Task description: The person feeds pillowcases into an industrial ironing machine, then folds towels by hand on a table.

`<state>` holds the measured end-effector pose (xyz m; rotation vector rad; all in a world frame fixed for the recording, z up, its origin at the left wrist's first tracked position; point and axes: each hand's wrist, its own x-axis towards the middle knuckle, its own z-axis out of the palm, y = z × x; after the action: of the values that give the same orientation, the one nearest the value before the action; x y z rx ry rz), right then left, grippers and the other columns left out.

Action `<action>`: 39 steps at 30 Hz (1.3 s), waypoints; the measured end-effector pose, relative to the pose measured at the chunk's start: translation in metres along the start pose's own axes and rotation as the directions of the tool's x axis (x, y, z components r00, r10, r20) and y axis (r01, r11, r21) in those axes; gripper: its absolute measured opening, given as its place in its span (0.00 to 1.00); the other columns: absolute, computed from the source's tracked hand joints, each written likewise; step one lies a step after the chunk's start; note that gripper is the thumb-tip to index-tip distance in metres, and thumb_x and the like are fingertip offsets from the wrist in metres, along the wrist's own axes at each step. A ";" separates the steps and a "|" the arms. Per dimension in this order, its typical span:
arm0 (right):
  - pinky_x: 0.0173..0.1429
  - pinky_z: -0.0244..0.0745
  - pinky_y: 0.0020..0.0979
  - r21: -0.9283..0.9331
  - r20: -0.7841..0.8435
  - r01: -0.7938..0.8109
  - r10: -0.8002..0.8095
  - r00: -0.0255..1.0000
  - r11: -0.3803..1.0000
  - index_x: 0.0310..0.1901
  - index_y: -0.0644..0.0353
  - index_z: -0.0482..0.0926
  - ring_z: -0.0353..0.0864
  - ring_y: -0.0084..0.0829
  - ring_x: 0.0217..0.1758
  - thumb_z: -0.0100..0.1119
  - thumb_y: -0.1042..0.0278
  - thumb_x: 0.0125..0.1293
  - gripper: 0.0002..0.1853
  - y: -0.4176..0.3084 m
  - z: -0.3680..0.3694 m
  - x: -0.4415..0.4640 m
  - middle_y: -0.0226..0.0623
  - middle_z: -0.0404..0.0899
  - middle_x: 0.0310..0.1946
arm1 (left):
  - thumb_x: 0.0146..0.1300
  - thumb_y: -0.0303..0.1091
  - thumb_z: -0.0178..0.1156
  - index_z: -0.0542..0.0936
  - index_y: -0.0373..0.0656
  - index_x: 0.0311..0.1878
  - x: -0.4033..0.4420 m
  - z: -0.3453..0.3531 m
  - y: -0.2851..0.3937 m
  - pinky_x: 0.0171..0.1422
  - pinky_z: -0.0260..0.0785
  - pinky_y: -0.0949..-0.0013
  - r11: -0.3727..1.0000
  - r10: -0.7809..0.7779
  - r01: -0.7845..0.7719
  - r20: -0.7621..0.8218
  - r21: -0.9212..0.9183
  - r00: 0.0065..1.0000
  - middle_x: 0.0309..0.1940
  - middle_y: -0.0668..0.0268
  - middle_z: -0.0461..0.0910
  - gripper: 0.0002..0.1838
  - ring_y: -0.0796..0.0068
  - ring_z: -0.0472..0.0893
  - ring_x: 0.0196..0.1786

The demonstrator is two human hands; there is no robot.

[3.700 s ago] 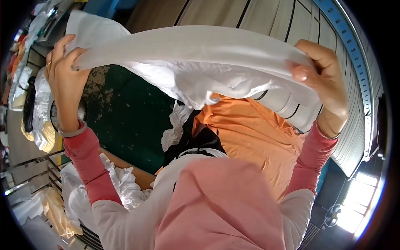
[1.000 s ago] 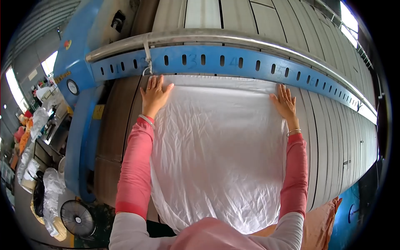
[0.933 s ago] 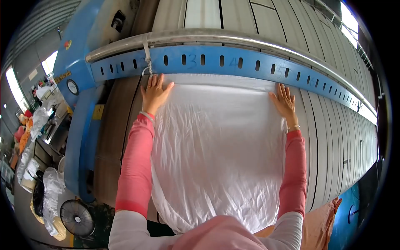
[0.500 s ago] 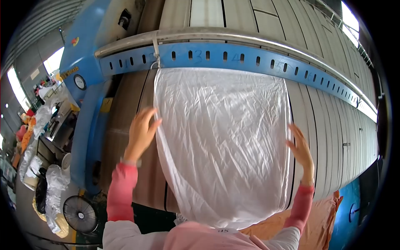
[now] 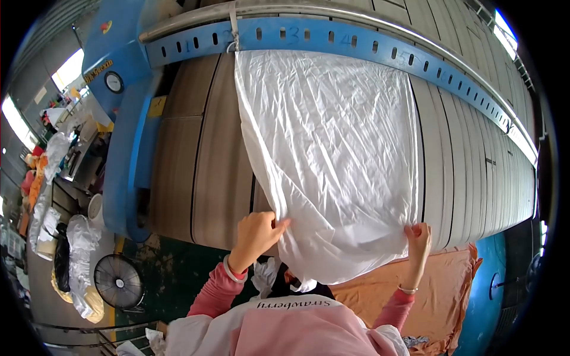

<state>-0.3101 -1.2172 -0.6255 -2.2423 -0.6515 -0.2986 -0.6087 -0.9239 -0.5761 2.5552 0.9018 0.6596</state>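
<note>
- left hand (image 5: 255,237): thumb and fingers together, clamped on the left edge of the white cloth (image 5: 344,148), low down, near the front of the slatted bed (image 5: 178,160).
- right hand (image 5: 419,240): grip closed too, pinching the cloth's right edge; level with the left hand, well apart from it.
- white cloth lies over the slatted bed, far edge along the blue slotted bar (image 5: 325,37), from just right of the hand-written 2 to near the 5. creased all over; left edge slants inward toward the left hand, folds gathered there. near end hangs over the bed's front.
- metal rail (image 5: 273,8) runs above the bar; pale strap (image 5: 233,26) tied round it near the 2.
- blue machine housing (image 5: 127,172) at left, round gauge (image 5: 113,82) on its face.
- orange cloth (image 5: 439,285) spread below the bed, right of the person.
- black fan (image 5: 119,282) at lower left, beside the green floor (image 5: 166,261).
- pink sleeves (image 5: 217,293), bracelet on each wrist; "strawberry" lettering (image 5: 297,304) on the white top.
</note>
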 end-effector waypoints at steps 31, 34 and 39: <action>0.32 0.67 0.43 -0.148 -0.308 -0.098 0.048 0.950 0.984 0.35 0.57 0.73 0.76 0.48 0.27 0.53 0.50 0.68 0.17 0.033 0.000 -0.097 0.41 0.78 0.24 | 0.59 0.25 0.62 0.69 0.44 0.49 -0.131 -0.048 -0.096 0.30 0.66 0.79 0.261 -0.469 0.149 0.010 -0.954 0.883 0.29 0.70 0.76 0.17 0.83 0.75 0.29; 0.32 0.67 0.43 -0.197 -0.286 -0.087 0.028 0.958 0.977 0.33 0.57 0.73 0.76 0.48 0.26 0.54 0.52 0.68 0.16 0.032 0.007 -0.087 0.43 0.77 0.23 | 0.63 0.23 0.56 0.67 0.45 0.51 -0.126 -0.039 -0.112 0.29 0.63 0.80 0.305 -0.452 0.158 0.004 -0.939 0.892 0.30 0.69 0.74 0.15 0.84 0.71 0.27; 0.35 0.69 0.43 -0.174 -0.261 -0.091 0.044 0.964 0.981 0.39 0.56 0.74 0.78 0.50 0.31 0.55 0.55 0.66 0.12 0.025 0.007 -0.084 0.44 0.79 0.27 | 0.46 0.17 0.54 0.65 0.46 0.63 -0.127 -0.043 -0.095 0.37 0.68 0.71 0.904 -0.171 0.084 -0.173 -0.419 0.970 0.31 0.65 0.74 0.35 0.74 0.72 0.31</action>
<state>-0.3671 -1.2562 -0.6796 -2.3414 -0.4221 -0.6258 -0.7656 -0.9298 -0.6233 2.0646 0.8782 0.9730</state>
